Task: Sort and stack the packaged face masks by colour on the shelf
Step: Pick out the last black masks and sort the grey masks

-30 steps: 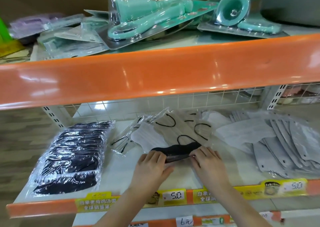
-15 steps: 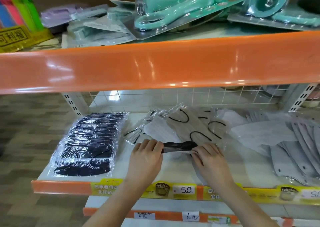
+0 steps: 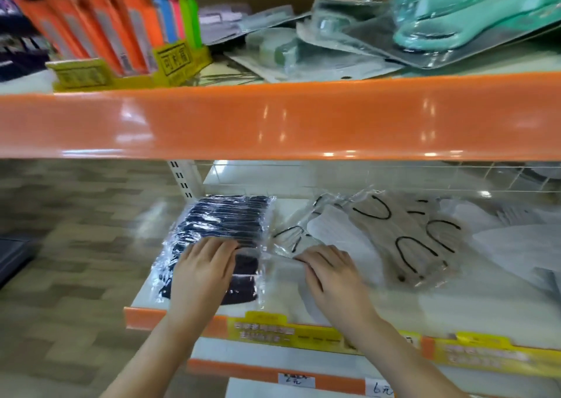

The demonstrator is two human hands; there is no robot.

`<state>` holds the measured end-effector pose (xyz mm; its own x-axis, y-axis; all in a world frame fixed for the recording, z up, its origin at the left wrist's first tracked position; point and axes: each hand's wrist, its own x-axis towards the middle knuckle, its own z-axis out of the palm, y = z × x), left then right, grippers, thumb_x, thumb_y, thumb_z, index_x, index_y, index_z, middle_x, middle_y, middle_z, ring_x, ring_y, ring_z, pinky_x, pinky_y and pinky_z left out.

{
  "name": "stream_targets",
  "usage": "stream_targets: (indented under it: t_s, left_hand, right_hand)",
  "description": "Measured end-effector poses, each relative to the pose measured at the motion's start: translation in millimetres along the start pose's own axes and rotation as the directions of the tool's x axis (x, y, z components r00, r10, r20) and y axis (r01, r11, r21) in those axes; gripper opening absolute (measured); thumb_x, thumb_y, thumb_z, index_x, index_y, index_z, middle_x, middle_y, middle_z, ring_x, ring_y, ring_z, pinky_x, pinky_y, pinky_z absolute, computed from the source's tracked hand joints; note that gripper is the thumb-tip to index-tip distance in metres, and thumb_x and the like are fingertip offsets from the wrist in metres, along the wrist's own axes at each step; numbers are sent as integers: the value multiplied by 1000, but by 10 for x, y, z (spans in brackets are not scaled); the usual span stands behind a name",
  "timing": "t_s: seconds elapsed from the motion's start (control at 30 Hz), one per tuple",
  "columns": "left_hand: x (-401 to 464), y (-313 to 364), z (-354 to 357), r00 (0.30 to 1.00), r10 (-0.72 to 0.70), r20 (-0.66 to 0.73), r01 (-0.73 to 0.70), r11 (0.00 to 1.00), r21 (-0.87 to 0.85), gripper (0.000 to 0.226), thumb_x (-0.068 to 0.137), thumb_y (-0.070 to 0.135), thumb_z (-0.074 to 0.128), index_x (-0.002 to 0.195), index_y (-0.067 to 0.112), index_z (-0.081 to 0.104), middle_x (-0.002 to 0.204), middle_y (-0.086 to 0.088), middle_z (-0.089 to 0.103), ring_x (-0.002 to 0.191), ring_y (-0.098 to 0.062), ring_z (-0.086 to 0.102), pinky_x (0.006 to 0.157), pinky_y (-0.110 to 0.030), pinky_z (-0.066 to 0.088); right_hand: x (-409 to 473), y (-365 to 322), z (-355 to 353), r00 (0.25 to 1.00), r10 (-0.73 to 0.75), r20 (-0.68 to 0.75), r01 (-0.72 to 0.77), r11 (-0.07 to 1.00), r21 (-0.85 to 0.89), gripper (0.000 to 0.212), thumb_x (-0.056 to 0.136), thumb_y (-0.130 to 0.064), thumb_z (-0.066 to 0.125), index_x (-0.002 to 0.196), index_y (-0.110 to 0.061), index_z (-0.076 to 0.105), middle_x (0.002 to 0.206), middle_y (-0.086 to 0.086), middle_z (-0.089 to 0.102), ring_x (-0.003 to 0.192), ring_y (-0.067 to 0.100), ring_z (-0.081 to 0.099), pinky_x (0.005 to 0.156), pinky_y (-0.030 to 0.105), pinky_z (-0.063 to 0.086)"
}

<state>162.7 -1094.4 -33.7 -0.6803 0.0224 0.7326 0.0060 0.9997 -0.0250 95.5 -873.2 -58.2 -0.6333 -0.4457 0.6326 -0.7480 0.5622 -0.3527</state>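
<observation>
Head view: the left hand (image 3: 205, 271) lies palm down with its fingers straight and close together on the stack of black packaged face masks (image 3: 223, 230), which sits at the left end of the white shelf (image 3: 291, 308), near its front edge. The stack is wrapped in shiny clear film and fans away toward the far side.

The right hand (image 3: 332, 274) is just to the right of that stack, fingers bent down onto the edge of a clear mask packet (image 3: 283, 253); whether it pinches the film or only presses on it cannot be told through the blur.

Right of the hands lies a loose heap of beige packaged masks (image 3: 406, 240) with black ear loops, overlapping a white packaged mask (image 3: 331, 230). Farther right, pale grey-white packaged masks (image 3: 513, 243) spread toward the frame edge.

Yellow price labels (image 3: 285, 332) run along the orange shelf front. On the orange upper shelf (image 3: 273, 118) stand orange packs in a yellow display box (image 3: 100, 73) at left, and mint-green blister-packed items (image 3: 455, 21) at right.
</observation>
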Motion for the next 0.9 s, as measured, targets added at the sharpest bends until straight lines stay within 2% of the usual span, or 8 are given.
stream_targets:
  t_s: [0.2,0.3,0.4,0.57,0.7,0.9]
  left_hand:
    - [-187,-617,-73,1000,-5,-29,5,1000,-9,19,86,15,51,84,9,69,89,-2,69,85,-22,59,73,-34,43]
    - [-323,-832,-75,999,26,19,-25,999,-24,17,84,12,49,82,7,65,91,-3,68,87,-20,55,71,-32,39]
    - [-487,-1033,-40,989,55,134,-46,996,-70,16,81,14,44,83,10,59,96,-3,65,86,-19,55,70,-29,35]
    - [-702,-1205,34,960,61,273,-24,990,-136,15,76,15,41,81,14,56,99,-1,63,88,-17,54,73,-28,35]
    - [-752,-1250,50,955,48,292,1,986,-165,17,75,15,41,78,13,57,98,0,62,86,-15,53,74,-26,35]
    - [-799,-1288,68,944,53,327,18,978,-209,15,76,16,41,79,14,56,99,2,63,87,-16,56,74,-24,36]
  right_hand:
    - [171,-404,354,997,-66,-31,64,997,-43,26,84,-16,47,95,-18,70,94,-3,64,90,15,54,79,27,39]
    - [153,-504,534,999,-46,18,47,998,-51,25,83,-16,48,95,-22,69,93,-6,62,89,14,53,78,26,38]
    - [68,-547,695,996,-3,84,6,999,-36,21,82,-14,54,95,-24,68,94,-11,59,90,11,53,79,24,38]
    - [-31,-654,813,988,36,152,-26,997,-67,29,84,-22,40,91,-28,68,91,-15,58,88,6,51,76,23,44]
    - [-80,-694,869,984,76,160,-64,995,-79,29,85,-24,40,89,-28,68,90,-15,58,88,4,50,73,26,48]
    - [-121,-705,871,983,97,158,-84,992,-90,27,88,-29,41,90,-29,68,91,-17,57,88,2,49,76,22,41]
